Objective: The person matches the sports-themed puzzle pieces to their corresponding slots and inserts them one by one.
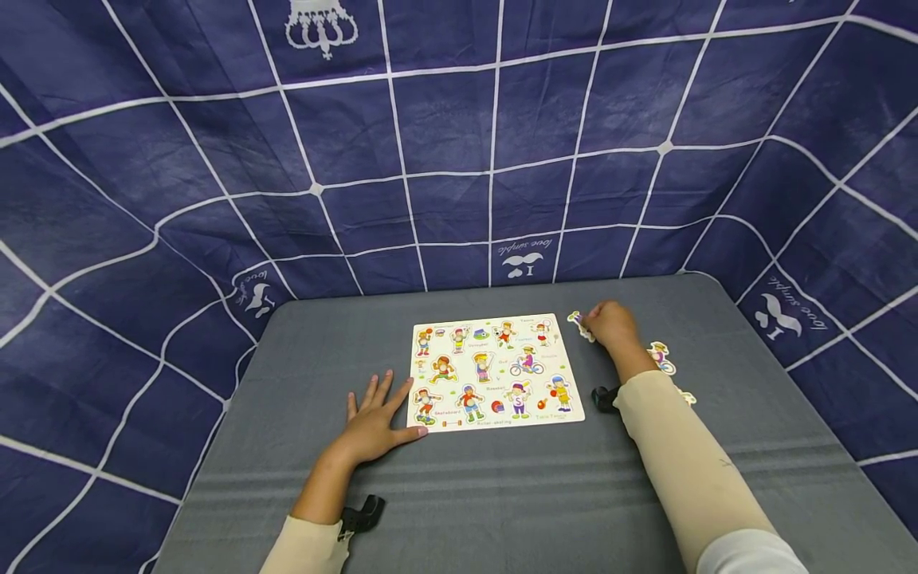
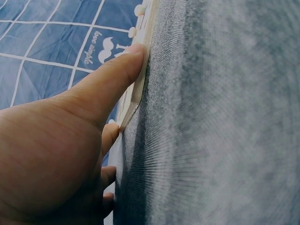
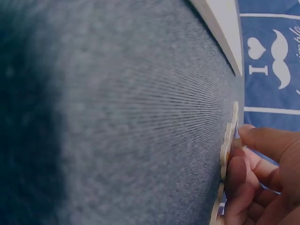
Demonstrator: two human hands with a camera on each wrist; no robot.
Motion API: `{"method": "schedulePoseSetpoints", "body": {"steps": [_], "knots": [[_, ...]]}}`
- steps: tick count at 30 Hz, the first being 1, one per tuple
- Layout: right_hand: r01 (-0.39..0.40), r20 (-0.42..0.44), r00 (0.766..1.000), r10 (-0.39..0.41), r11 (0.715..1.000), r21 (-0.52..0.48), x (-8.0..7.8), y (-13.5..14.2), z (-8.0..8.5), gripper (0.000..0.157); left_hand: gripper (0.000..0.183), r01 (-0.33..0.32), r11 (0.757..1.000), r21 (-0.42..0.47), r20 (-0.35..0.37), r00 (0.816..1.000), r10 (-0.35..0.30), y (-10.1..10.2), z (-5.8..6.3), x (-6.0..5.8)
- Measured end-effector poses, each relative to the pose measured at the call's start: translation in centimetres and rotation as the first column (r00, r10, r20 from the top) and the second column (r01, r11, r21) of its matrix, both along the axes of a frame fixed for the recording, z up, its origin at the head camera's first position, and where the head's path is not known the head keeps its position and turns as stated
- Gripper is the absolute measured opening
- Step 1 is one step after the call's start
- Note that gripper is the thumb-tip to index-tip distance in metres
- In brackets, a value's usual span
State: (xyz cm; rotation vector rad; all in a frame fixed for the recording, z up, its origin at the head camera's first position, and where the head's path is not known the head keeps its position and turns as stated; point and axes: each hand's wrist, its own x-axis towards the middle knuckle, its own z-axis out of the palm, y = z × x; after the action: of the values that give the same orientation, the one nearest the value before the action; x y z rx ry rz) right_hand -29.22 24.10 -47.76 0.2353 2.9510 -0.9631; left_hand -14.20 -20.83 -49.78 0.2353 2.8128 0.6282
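Note:
A white wooden peg puzzle board point(image 1: 450, 393) printed with children playing sports lies flat in the head view. My left hand point(image 1: 369, 431) is spread at its left edge, thumb and fingertips touching it. In the left wrist view the straight thumb point(image 2: 112, 72) rests along the board's side. To the right of the board, my right hand point(image 1: 613, 325) pinches a small figure-shaped puzzle piece point(image 1: 578, 324). The right wrist view shows thumb and fingers around that piece point(image 3: 227, 145), close to the cloth, its middle partly hidden by the fingers.
A puzzle piece of a child on a bicycle point(image 1: 661, 358) lies right of my right forearm. Another piece point(image 1: 687, 396) is partly covered by the sleeve. Grey cloth point(image 1: 495, 494) covers the table, and a blue checked curtain point(image 1: 452, 207) encloses its back and sides.

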Motion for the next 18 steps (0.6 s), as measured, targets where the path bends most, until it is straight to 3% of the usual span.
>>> {"method": "schedulePoseSetpoints", "body": {"steps": [8, 18], "knots": [[0.037, -0.048, 0.998, -0.038, 0.999, -0.031, -0.02, -0.04, -0.73, 0.022, 0.099, -0.002, 1.0, -0.005, 0.002, 1.0, 0.002, -0.05, -0.06, -0.04], [0.053, -0.13, 0.988, -0.084, 0.973, -0.223, 0.58, -0.38, -0.79, 0.021, 0.098, 0.004, 1.0, -0.002, 0.001, 1.0, -0.004, -0.03, 0.01, -0.01]]}}
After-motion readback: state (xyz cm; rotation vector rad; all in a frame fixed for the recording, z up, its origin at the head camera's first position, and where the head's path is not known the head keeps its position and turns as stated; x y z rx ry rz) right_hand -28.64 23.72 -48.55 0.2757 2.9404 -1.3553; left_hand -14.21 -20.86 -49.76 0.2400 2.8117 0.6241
